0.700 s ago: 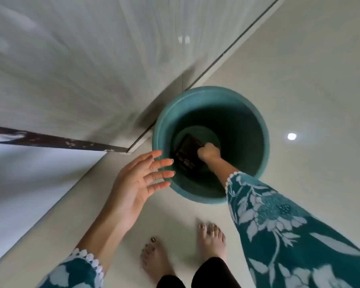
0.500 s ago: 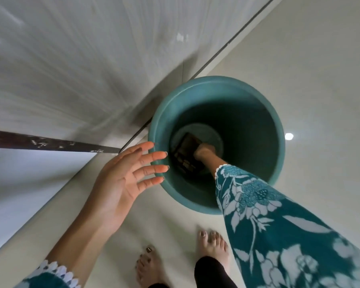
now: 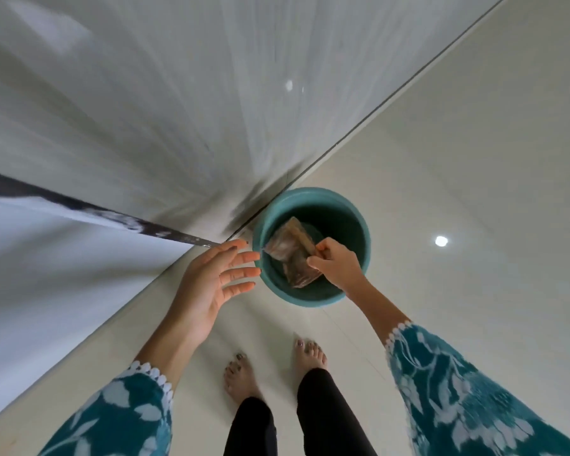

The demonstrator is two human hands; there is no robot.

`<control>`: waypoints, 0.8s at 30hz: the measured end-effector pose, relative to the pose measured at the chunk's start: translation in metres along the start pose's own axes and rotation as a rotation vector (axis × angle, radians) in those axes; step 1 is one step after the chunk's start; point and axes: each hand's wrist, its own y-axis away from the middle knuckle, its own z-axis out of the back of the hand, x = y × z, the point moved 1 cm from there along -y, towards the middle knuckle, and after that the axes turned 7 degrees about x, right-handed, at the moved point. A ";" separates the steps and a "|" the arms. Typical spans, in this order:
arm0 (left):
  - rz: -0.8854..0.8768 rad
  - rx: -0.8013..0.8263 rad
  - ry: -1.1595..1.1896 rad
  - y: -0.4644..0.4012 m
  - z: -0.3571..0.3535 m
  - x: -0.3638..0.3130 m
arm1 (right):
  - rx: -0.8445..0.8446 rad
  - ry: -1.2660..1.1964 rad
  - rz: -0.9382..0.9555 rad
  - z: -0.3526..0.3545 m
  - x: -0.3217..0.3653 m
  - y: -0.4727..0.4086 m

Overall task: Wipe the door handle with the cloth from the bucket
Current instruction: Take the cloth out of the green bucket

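A teal bucket (image 3: 359,225) stands on the pale tiled floor against the foot of a grey-white door (image 3: 178,110). My right hand (image 3: 338,266) is pinched on a folded brown cloth (image 3: 290,253), which hangs at the level of the bucket's rim, over its opening. My left hand (image 3: 211,281) hovers just left of the bucket, palm up, fingers spread, holding nothing. No door handle is in view.
My bare feet (image 3: 273,366) stand on the tiles just before the bucket. A dark door edge (image 3: 79,205) runs from the left toward the bucket, with a white wall (image 3: 46,274) below it. A light reflects on the floor at the right.
My right hand has risen from the bucket's bottom to its rim, lifting the brown cloth with it. The view has pulled back, so the bucket looks smaller. My left hand stays open beside it.
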 end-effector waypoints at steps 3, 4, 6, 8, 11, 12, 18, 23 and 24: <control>-0.074 -0.043 -0.081 0.071 -0.022 -0.048 | 0.047 -0.056 0.168 0.047 0.060 0.095; -0.104 -0.057 -0.146 0.097 -0.029 -0.063 | 0.075 -0.045 0.234 0.061 0.082 0.126; -0.166 -0.082 -0.284 0.149 -0.041 -0.089 | 0.116 0.047 0.353 0.085 0.127 0.185; -0.256 -0.108 -0.420 0.198 -0.047 -0.115 | 0.166 0.196 0.477 0.102 0.176 0.236; -0.329 -0.121 -0.636 0.272 -0.043 -0.149 | 0.279 0.425 0.696 0.108 0.246 0.298; -0.321 -0.120 -0.711 0.296 -0.038 -0.157 | 0.306 0.466 0.763 0.105 0.268 0.317; -0.375 -0.335 -0.566 0.421 0.013 -0.181 | 0.498 0.314 1.020 0.039 0.371 0.415; -0.544 -0.368 0.101 0.530 0.090 -0.155 | 0.567 -0.335 0.763 -0.053 0.385 0.464; -0.585 -0.367 0.191 0.552 0.106 -0.146 | 0.656 -0.398 0.666 -0.079 0.381 0.472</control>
